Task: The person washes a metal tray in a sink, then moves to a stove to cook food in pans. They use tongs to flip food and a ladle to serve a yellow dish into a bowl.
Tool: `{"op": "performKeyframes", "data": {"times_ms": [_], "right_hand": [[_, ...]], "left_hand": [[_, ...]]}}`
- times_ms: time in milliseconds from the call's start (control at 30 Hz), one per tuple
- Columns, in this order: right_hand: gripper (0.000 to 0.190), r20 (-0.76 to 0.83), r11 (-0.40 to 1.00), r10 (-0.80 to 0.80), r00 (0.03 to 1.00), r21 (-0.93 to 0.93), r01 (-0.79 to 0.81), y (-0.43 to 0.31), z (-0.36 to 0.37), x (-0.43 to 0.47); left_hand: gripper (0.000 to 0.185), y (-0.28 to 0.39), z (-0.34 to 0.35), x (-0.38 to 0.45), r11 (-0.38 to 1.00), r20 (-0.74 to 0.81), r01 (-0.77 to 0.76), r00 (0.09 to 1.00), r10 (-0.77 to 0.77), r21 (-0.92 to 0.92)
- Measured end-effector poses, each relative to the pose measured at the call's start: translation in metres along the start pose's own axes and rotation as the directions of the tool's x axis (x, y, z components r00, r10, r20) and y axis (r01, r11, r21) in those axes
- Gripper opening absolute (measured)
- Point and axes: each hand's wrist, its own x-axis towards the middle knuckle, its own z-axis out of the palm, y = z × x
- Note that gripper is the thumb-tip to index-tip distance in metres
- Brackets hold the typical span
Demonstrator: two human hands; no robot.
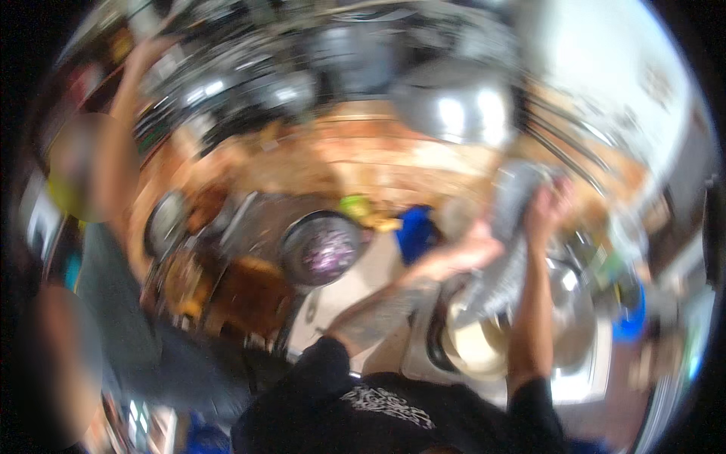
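Note:
A grey, blurred cloth or bag (507, 215) hangs in front of me above the sink. My right hand (549, 207) grips it near its upper right edge, fingers curled. At its left side my left hand (476, 247) touches it; blur hides whether those fingers close on it. The lower part of the grey thing hangs over the sink (417, 349), where a pale round vessel (476, 346) sits. Just left of my left hand lies a blue cloth (415, 232) on the counter.
A dark pan of chopped purple onion (329, 252) stands left, near a brown board (252, 295) and a green fruit (354, 206). Behind is a large shiny metal bowl (459, 105). Another person's arm (116, 147) reaches up at far left. A blue-rimmed container (630, 312) is right.

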Motion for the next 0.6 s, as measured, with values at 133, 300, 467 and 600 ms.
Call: {"op": "performKeyframes", "data": {"times_ms": [133, 300, 467, 600], "right_hand": [[0.027, 0.136, 0.971, -0.239, 0.961, 0.063, 0.232, -0.029, -0.008, -0.002], [0.042, 0.054, 0.968, 0.245, 0.968, 0.032, -0.247, 0.057, -0.02, 0.024], [0.039, 0.226, 0.997, 0.034, 0.974, 0.059, -0.048, 0.051, -0.014, 0.026], [0.041, 0.369, 0.937, -0.233, 0.9, 0.331, 0.107, -0.044, -0.022, -0.004]], "left_hand": [[0.089, -0.011, 0.002, 0.004, 0.854, 0.155, -0.46, 0.888, 0.434, 0.242], [0.095, -0.013, 0.003, -0.025, 0.909, 0.236, -0.395, 0.878, 0.417, -0.137], [0.093, -0.004, -0.03, -0.03, 0.796, 0.599, 0.258, 0.785, 0.158, -0.548], [0.05, 0.014, -0.03, -0.018, 0.911, 0.42, 0.383, 0.86, -0.291, -0.152]]}}
